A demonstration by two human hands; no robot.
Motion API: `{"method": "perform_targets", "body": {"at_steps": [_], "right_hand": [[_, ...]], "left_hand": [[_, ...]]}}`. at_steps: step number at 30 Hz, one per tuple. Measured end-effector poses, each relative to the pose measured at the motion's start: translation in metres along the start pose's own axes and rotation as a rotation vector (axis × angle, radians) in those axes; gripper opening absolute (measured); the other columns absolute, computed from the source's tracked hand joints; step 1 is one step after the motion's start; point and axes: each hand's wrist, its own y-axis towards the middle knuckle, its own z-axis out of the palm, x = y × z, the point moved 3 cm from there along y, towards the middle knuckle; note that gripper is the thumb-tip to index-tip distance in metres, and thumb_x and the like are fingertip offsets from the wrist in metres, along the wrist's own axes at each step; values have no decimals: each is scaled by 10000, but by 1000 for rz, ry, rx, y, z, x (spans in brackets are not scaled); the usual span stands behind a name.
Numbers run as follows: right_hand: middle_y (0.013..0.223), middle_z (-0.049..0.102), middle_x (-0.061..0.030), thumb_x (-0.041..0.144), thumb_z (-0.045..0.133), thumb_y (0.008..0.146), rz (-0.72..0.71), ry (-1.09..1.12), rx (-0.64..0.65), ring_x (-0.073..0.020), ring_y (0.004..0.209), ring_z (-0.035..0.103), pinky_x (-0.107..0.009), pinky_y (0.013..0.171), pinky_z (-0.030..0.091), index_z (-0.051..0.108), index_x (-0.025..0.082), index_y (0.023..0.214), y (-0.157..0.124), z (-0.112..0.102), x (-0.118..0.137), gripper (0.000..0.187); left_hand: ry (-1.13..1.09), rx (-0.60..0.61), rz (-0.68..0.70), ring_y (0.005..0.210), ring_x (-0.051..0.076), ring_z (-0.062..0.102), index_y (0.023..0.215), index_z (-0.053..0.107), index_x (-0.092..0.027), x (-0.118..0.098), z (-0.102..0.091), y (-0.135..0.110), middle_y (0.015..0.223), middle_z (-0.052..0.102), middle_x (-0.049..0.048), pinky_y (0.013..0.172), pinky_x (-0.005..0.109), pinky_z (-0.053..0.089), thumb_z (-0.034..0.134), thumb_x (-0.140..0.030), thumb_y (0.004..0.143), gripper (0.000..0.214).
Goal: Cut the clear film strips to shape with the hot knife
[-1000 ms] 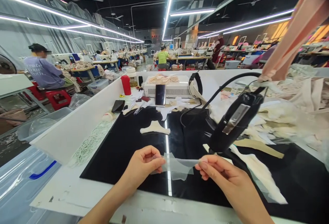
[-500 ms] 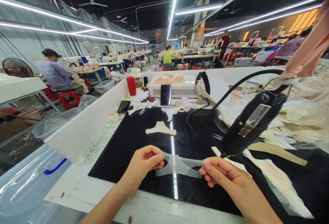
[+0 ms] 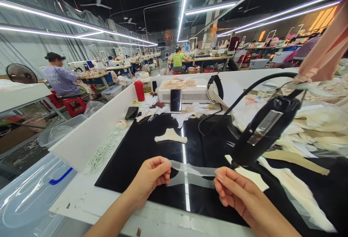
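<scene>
A strip of sheer white mesh fabric (image 3: pixel 194 170) is stretched between my two hands, just above the glossy black work surface (image 3: pixel 141 150). My left hand (image 3: pixel 154 173) pinches its left end, while my right hand (image 3: pixel 235 189) pinches the right end between thumb and fingers. Below the strip, a pale mirrored shape shows on the black surface. Beyond my hands lies a small stack of cream fabric pieces (image 3: pixel 170 135) with a curved outline. To the right hangs a black handheld tool (image 3: pixel 266 128), its lower tip close to my right hand.
A phone (image 3: pixel 175 100) leans against a white vented box (image 3: pixel 187 93) at the back. Green elastic cord (image 3: pixel 104 153) lies left. Cream cut pieces (image 3: pixel 296 189) and piled fabric (image 3: pixel 315 124) are on the right. A low white wall (image 3: pixel 89 128) edges the table. People sit at machines farther off.
My hands have spread slightly apart. The mesh between them has drawn into a narrower, tauter strip, and my view has shifted a little.
</scene>
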Motion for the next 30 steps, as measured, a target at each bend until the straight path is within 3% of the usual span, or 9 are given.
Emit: {"method": "perform_targets", "body": {"at_steps": [6,14,23,30], "right_hand": [[693,611,20,627,860,689,61,60,21,-74,596,494,-182,592,454,655,182,697,1,1,-3,490],[809,705,-17,625,760,775,-69,-168,-58,-141,695,588,-250,693,521,696,219,789,-2,-4,0,411],[838,774,-69,667,752,745,-172,-257,-121,-196,750,675,-296,735,583,723,212,793,-1,-5,6,458],[945,805,-111,681,756,734,-154,-318,-26,-235,809,720,-329,793,611,754,211,858,6,-14,4,486]], "left_hand": [[-42,-2,9,639,75,508,736,614,-147,-2,-1,-2,700,567,-9,661,192,486,867,-485,769,424],[96,-72,48,681,97,554,799,654,-161,-6,-4,-3,721,595,-10,705,216,504,853,-480,771,376],[183,-103,114,702,115,597,834,681,-163,-9,-8,1,743,623,-8,723,240,524,830,-417,786,299],[178,-139,145,688,118,591,806,674,-157,-7,-7,3,731,612,-5,701,243,532,843,-392,756,294]]}}
